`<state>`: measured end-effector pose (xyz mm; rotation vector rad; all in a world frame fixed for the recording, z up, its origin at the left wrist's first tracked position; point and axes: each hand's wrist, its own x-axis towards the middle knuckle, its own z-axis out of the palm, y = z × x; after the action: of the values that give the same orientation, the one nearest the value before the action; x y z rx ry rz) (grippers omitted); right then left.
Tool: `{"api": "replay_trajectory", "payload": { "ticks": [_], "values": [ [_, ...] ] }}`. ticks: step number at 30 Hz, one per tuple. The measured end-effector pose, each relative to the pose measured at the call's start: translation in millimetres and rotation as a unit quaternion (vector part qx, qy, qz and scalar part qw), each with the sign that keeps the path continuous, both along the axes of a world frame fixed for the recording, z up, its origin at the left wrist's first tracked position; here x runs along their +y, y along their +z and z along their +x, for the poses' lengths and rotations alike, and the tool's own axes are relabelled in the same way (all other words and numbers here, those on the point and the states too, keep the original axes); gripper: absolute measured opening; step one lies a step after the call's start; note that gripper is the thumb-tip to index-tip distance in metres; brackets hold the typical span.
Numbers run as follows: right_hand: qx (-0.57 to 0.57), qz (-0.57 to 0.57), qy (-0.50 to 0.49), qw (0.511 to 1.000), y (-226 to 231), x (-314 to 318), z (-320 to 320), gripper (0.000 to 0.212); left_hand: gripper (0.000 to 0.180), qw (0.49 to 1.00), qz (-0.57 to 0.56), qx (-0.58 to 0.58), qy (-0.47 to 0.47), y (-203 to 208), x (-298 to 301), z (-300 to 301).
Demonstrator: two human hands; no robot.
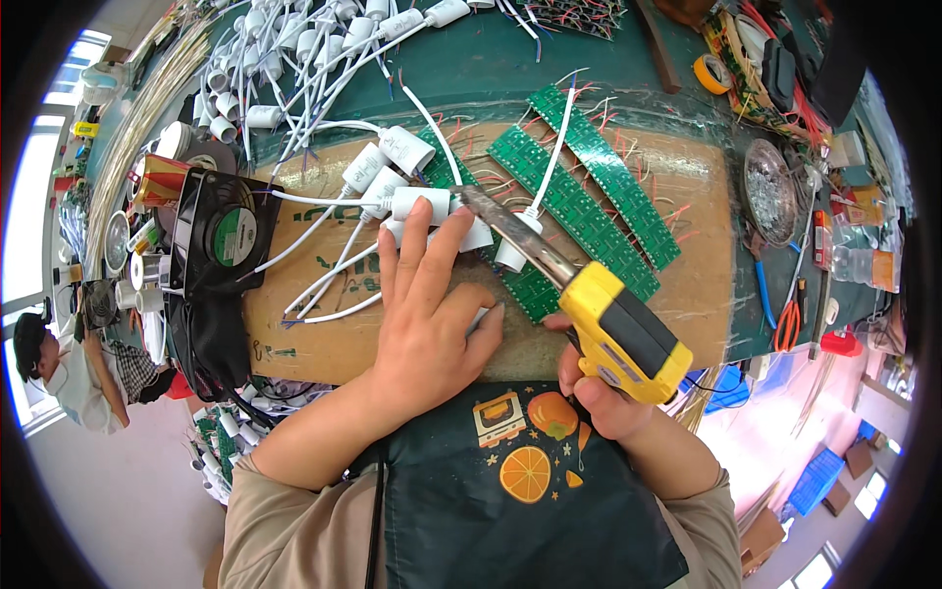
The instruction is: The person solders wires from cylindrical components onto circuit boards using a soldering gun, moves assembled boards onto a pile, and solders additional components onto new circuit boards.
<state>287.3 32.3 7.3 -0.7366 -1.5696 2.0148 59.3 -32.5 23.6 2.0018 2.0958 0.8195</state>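
Observation:
My left hand (432, 285) lies with long, spread fingers over a cluster of white cylindrical housings, its index and middle fingertips holding down one white cylindrical housing (417, 202). Closed round its handle, my right hand (610, 404) grips a yellow and black soldering gun (633, 336). The gun's metal barrel slants up to the left, and its tip is at the end of that housing. Beneath the barrel lies a green circuit board strip (530, 292). A separate white housing (512, 255) with an upright white cable rests on the boards to the right of the barrel.
More green board strips (574, 196) with red wires lie on the brown work board (324, 339). A black fan (221, 231) stands at left. Many corded white housings (324, 39) are heaped at the back. Orange-handled scissors (788, 324) and a metal dish (770, 191) are at right.

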Motion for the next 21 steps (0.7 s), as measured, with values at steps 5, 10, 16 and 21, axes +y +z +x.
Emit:
{"api": "replay_trajectory", "payload": {
  "ticks": [5, 10, 16, 21],
  "values": [
    [-0.044, 0.018, -0.046, 0.998, 12, 6, -1, 0.052, 0.015, 1.000, 0.004, -0.001, 0.003, 2, 6, 0],
    [0.016, -0.003, -0.093, 0.996, 3, -1, 5, 0.071, 0.015, 0.998, 0.032, -0.053, -0.018, 2, 18, -3],
    [0.041, -0.018, -0.084, 0.995, 1, 0, 6, 0.068, 0.017, 0.995, 0.016, -0.031, -0.089, 1, 32, -17],
    [0.042, -0.014, -0.086, 0.995, 2, -1, 6, 0.066, 0.016, 0.996, 0.023, -0.046, -0.078, 0, 35, -15]
  ]
}}
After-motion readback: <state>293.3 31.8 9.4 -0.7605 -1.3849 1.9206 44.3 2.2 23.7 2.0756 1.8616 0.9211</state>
